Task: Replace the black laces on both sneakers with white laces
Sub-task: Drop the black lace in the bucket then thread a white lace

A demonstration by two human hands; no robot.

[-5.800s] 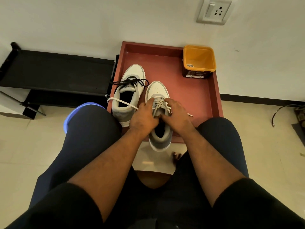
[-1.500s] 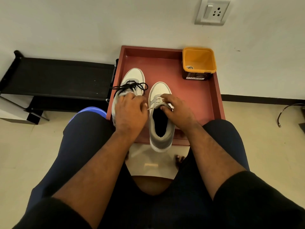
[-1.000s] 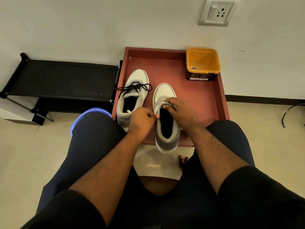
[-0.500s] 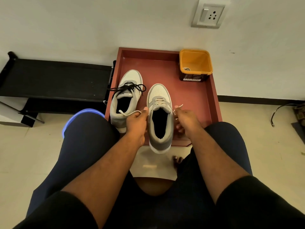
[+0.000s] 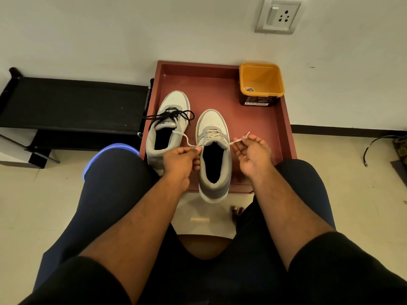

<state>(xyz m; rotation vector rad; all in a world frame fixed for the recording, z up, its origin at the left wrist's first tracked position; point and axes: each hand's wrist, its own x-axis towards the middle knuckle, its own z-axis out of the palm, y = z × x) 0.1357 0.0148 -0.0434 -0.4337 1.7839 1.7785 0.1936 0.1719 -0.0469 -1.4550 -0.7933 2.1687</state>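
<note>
Person: seated, knees apart, both forearms reaching forward over the near edge of the red tray (image 5: 284,137).
Left hand (image 5: 179,159): clenched, thumb and fingers pinching one end of the white lace (image 5: 186,138), knuckles up, just beside the collar of the right-hand sneaker and in front of the heel of the left-hand sneaker.
Right hand (image 5: 253,153): palm turned up, fingertips pinching the other end of the white lace, whose tip sticks out above the fingers; the hand is over the tray's near right part.
Right-hand sneaker (image 5: 214,157): grey and white, toe pointing to the tray's far edge, heel hanging over the near edge above the floor; the white lace runs through its eyelets, and its two ends come out at either side of the tongue, pulled apart sideways.
White lace, left end: curves from the left hand up and across the opening of the left-hand sneaker.
Left-hand sneaker (image 5: 169,126): stands by the tray's left edge, set a little farther back, touching or nearly touching its pair; I cannot tell which.
Black lace (image 5: 170,116): loose, bunched over the tongue of the left-hand sneaker, one strand trailing past the tray's left edge.
Yellow tub (image 5: 261,83): open, in the tray's far right corner, well apart from both sneakers.
Black bench (image 5: 72,104): on the floor left of the tray, against the wall.
Wall socket (image 5: 278,15): on the wall above the tray.
</note>
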